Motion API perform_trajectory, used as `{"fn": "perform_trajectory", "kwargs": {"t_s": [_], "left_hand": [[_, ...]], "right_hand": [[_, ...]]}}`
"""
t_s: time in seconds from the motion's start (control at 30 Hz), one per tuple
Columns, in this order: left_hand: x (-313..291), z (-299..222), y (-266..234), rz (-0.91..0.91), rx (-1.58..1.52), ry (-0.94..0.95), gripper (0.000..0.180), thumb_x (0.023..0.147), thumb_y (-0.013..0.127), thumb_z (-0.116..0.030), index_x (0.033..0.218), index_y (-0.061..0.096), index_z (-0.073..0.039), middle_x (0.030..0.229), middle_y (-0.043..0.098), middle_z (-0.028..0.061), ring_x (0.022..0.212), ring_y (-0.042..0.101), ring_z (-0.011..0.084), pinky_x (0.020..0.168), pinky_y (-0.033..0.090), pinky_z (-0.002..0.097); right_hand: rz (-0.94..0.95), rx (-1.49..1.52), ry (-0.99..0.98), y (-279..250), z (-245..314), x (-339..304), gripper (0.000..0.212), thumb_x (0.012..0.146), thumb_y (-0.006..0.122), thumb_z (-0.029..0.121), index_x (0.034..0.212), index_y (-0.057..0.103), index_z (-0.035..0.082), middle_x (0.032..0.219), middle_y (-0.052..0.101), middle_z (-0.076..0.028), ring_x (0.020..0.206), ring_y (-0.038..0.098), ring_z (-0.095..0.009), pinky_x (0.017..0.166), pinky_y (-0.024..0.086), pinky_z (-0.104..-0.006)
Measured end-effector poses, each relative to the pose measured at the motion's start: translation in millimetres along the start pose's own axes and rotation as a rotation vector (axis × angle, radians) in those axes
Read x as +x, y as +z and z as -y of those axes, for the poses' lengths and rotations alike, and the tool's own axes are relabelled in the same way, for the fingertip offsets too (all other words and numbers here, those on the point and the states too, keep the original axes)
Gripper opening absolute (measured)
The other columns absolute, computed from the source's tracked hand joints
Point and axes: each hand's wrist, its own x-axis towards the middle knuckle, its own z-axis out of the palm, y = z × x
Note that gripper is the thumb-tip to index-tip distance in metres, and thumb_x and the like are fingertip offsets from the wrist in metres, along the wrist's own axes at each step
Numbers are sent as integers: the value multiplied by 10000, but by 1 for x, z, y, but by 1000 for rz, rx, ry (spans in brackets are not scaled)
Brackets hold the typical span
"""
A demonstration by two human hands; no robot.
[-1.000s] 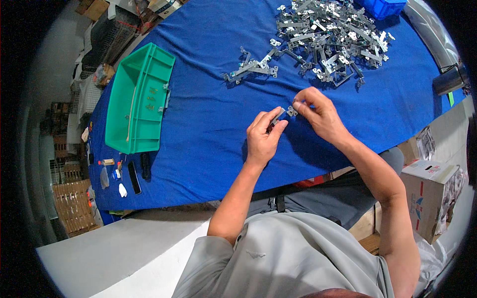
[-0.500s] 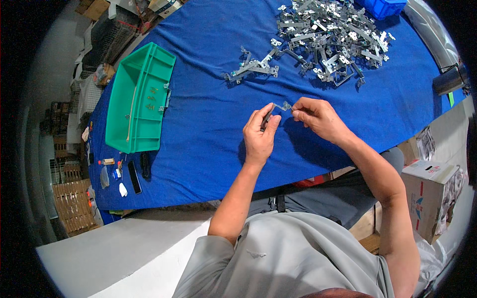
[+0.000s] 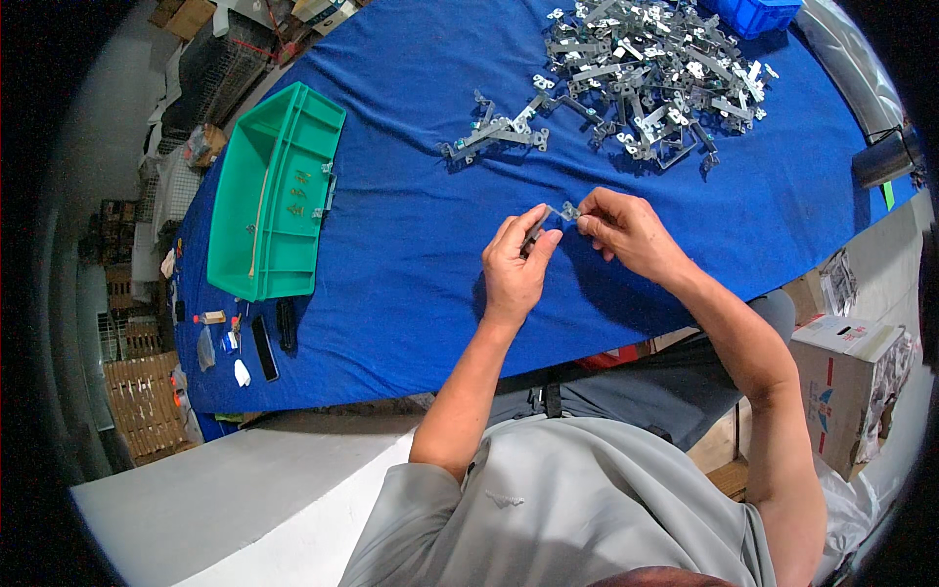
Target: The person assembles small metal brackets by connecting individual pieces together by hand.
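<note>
Over the blue cloth, my left hand (image 3: 514, 274) is closed round the dark, flat arm of a small bent metal bracket (image 3: 569, 210). My right hand (image 3: 634, 235) pinches the shiny plate end of that same piece between thumb and fingertips. Much of the bracket is covered by my fingers, and whether a smaller part sits in the right pinch cannot be made out. Beyond my hands, a few similar metal brackets (image 3: 504, 132) lie together, next to a large heap of metal brackets (image 3: 650, 73).
At the left a green plastic bin (image 3: 330, 196) lies on its side, with several small brass-coloured parts on its wall. A black phone (image 3: 264, 348) and small items lie near the table's left edge. A blue bin (image 3: 758, 15) stands at the far right. A cardboard box (image 3: 836, 391) is beside my right arm.
My left hand has moved slightly right, closer to my right hand. The bracket has tilted a little between them, while my right hand stays nearly in place.
</note>
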Motion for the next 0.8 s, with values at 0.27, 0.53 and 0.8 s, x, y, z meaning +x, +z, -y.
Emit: {"fn": "perform_trajectory", "kwargs": {"t_s": [0.27,0.53,0.8], "left_hand": [[1,-3,0,33,56,94,316,843,753,-85,1135,680,11,844,630,78,679,560,141,629,467,280],[-1,1,-1,-36,31,43,301,867,740,-93,1141,676,14,856,636,83,707,577,135,642,475,276],[-1,5,0,-11,-39,-51,294,879,733,-98,1140,673,23,846,625,74,699,557,123,638,467,271]], "right_hand": [[-56,-98,-161,1,-2,2,173,949,637,157,1008,608,-3,832,628,-72,711,585,-117,614,492,-296],[6,-1,-18,-8,-1,5,194,952,611,171,943,628,-21,772,645,-74,683,583,-111,614,480,-309],[10,-98,-118,-1,-4,2,178,948,616,158,957,624,-19,724,634,-68,635,604,-131,587,483,-312]]}}
